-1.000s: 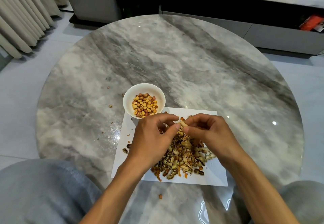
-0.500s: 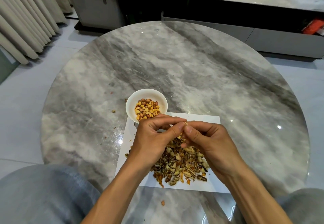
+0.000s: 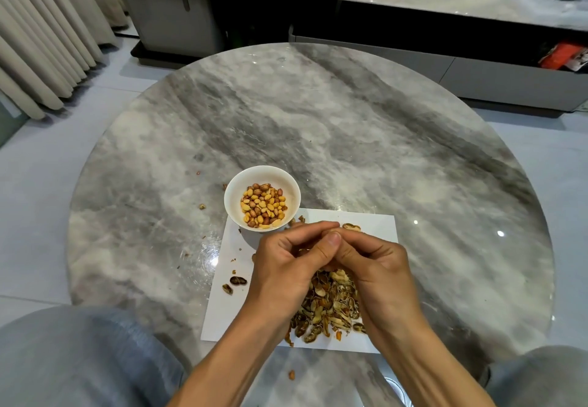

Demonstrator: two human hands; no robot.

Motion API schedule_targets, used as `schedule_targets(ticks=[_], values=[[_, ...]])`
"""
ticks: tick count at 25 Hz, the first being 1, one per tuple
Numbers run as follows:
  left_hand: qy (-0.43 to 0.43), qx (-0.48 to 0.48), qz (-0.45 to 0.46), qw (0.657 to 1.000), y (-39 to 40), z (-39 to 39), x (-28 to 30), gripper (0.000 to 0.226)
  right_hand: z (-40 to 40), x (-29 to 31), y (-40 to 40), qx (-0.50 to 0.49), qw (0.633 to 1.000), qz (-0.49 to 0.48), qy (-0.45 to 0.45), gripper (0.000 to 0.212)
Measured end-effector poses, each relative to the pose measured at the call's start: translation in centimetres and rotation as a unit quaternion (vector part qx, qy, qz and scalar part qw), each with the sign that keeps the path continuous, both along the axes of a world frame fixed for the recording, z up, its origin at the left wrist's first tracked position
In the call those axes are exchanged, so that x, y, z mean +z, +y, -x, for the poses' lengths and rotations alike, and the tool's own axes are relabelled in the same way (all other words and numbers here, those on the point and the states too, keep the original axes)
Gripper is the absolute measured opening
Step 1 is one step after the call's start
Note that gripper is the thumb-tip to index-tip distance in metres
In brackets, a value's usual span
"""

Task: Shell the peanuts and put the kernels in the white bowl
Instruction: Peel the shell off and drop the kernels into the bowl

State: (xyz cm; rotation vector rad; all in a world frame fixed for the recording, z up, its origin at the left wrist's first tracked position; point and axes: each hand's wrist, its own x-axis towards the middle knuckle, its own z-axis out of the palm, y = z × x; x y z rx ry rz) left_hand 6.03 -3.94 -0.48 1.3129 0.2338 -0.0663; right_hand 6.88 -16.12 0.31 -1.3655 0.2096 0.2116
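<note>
Between both hands' grip (image 3: 331, 239), a hidden peanut

Both forearms are showing bare, no sleeves reaching into view, no watch, rings or bands. Left hand (image 3: 286, 266) & right hand (image 3: 378, 266) are also bare, nails looking short. Legs are wearing grey fabric, prob. trousers: left knee (image 3: 79, 355) is filling the 7 o'clock corner, right knee (image 3: 541, 371) is showing at approx. 4 o'clock, partly seen through the glossy table edge.
</note>
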Motion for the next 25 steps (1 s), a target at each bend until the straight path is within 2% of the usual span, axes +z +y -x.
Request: schedule_targets(ticks=[5, 13, 17, 19, 22, 25], values=[[0.000, 0.021, 0.007, 1.000, -0.4, 0.2, 0.5, 0.024, 0.1, -0.1, 0.7, -0.015, 1.000, -0.001, 0.013, 0.021], [-0.064, 0.021, -0.085, 0.994, -0.2, 0.0, 0.4, 0.026, -0.2, 0.4, 0.4, 0.042, 0.987, -0.137, 0.068, 0.024], [-0.035, 0.024, -0.064, 0.997, 0.2, 0.1, 0.3, 0.027, -0.6, 0.7, -0.3, 0.093, 0.991, -0.068, 0.070, 0.021], [-0.009, 0.017, -0.011, 1.000, 0.0, 0.2, 0.4, 0.021, -0.5, 0.7, -0.4, 0.072, 0.997, -0.008, 0.029, 0.018], [0.005, 0.011, 0.036, 0.999, -0.5, 0.4, 0.3, 0.033, 0.0, 0.7, 0.0, 0.036, 0.998, 0.043, -0.029, 0.018], [-0.004, 0.035, 0.053, 0.998, -1.0, 0.6, 0.7, 0.016, 0.2, 0.8, 0.5, 0.014, 0.998, 0.055, -0.040, 0.018]])
